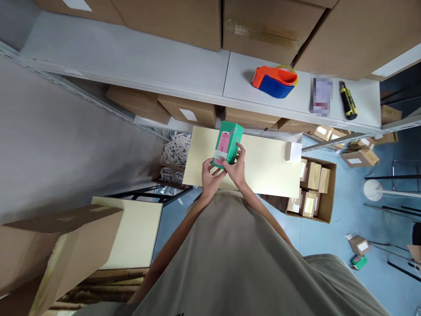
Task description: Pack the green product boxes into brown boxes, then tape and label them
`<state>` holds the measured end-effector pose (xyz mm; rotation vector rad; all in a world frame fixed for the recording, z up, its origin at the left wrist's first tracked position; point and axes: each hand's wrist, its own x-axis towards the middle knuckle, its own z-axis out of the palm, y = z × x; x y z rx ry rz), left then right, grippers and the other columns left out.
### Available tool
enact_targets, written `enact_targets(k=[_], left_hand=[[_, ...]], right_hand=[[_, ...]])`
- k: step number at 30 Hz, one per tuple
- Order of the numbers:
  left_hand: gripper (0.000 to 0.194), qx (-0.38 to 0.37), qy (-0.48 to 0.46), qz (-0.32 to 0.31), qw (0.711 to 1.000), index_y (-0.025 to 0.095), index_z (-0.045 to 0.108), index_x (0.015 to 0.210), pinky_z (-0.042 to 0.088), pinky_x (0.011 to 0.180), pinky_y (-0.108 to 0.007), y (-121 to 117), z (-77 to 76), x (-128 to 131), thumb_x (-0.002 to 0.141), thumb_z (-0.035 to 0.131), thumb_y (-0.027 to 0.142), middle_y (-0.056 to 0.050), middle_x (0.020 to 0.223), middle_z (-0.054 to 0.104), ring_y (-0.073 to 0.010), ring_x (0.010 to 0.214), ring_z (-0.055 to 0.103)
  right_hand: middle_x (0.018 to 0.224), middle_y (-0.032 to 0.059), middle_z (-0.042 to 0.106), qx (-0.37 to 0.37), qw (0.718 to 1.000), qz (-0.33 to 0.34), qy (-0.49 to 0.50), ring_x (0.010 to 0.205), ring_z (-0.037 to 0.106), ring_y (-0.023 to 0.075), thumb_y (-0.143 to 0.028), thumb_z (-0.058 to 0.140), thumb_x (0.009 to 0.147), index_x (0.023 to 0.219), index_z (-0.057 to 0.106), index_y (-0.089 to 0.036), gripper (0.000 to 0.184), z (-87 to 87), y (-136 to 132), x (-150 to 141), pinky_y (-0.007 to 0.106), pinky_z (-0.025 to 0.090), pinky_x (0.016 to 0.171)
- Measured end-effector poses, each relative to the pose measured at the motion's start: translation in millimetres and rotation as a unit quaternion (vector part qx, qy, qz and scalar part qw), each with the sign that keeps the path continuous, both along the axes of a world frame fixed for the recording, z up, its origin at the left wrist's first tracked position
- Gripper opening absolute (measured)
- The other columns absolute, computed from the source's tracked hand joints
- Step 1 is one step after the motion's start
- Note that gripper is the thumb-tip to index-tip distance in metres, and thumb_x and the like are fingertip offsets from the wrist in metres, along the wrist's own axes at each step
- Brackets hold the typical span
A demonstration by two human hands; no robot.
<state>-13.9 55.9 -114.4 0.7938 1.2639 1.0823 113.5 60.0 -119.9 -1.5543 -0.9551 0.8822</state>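
Note:
Both hands hold a green box (227,145) with a picture of a pink bottle on its front. It is tilted above a pale yellow tabletop (266,169). My left hand (210,177) grips its lower left corner with curled fingers. Along the right side and bottom edge, my right hand (237,169) is closed on the same box, its thumb on the front. Farther right on the tabletop stands a small white box (293,151).
A shelf (148,48) above carries large cartons (171,22), an orange and blue tape dispenser (275,81) and a yellow-black utility knife (347,100). At right, an open carton (329,193) holds several small brown boxes. A bin of white pieces (176,151) stands left.

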Motion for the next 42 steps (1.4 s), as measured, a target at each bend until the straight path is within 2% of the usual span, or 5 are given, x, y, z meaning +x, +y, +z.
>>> enact_targets(k=[8,14,23,35,42], left_hand=[[0.059,-0.189,-0.179,-0.054,0.964,0.026,0.072,0.116,0.060,0.121,-0.054,2.4,-3.7,-12.6,0.068,0.103,0.041,-0.005,0.114,0.081,-0.0266,0.118,0.079],[0.047,-0.160,-0.155,-0.051,0.974,0.022,0.079,0.109,0.054,0.127,-0.050,2.8,-7.2,-9.6,0.069,0.100,0.037,-0.008,0.115,0.083,-0.0307,0.133,0.075],[0.071,-0.079,0.019,0.049,0.995,0.025,0.064,0.119,0.062,0.112,-0.046,2.8,-10.5,-4.4,0.059,0.101,0.026,-0.008,0.126,0.074,-0.0300,0.130,0.071],[0.048,-0.190,-0.154,-0.038,0.969,0.021,0.073,0.102,0.058,0.121,-0.052,9.9,-10.3,-21.4,0.067,0.099,0.042,-0.008,0.111,0.079,-0.0259,0.112,0.077],[0.057,-0.135,-0.045,-0.004,0.990,0.022,0.071,0.111,0.057,0.116,-0.049,6.4,-13.8,-11.9,0.062,0.100,0.032,-0.006,0.113,0.079,-0.0309,0.123,0.075]], right_hand=[[0.133,0.0098,0.068,-0.008,0.993,0.000,0.114,0.111,0.071,0.0260,-0.055,0.082,0.089,0.164,0.035,-0.035,0.091,-5.9,-1.8,12.2,0.043,0.065,0.096],[0.141,0.0125,0.067,-0.024,0.995,0.037,0.093,0.122,0.070,0.0287,-0.066,0.081,0.091,0.166,0.036,-0.035,0.093,-8.1,0.7,12.4,0.048,0.065,0.103],[0.161,0.0150,0.056,-0.048,0.999,-0.007,0.015,0.128,0.067,0.0298,-0.055,0.089,0.086,0.159,0.045,-0.034,0.088,2.8,6.8,-7.0,0.044,0.067,0.097],[0.140,0.0122,0.070,-0.038,0.990,0.010,0.134,0.123,0.072,0.0286,-0.059,0.080,0.090,0.146,0.049,-0.032,0.070,-18.1,7.8,6.5,0.047,0.066,0.099],[0.156,0.0175,0.064,-0.092,0.993,-0.027,0.068,0.127,0.072,0.0323,-0.064,0.091,0.081,0.170,0.036,-0.032,0.110,-10.0,7.2,-9.0,0.049,0.065,0.104]])
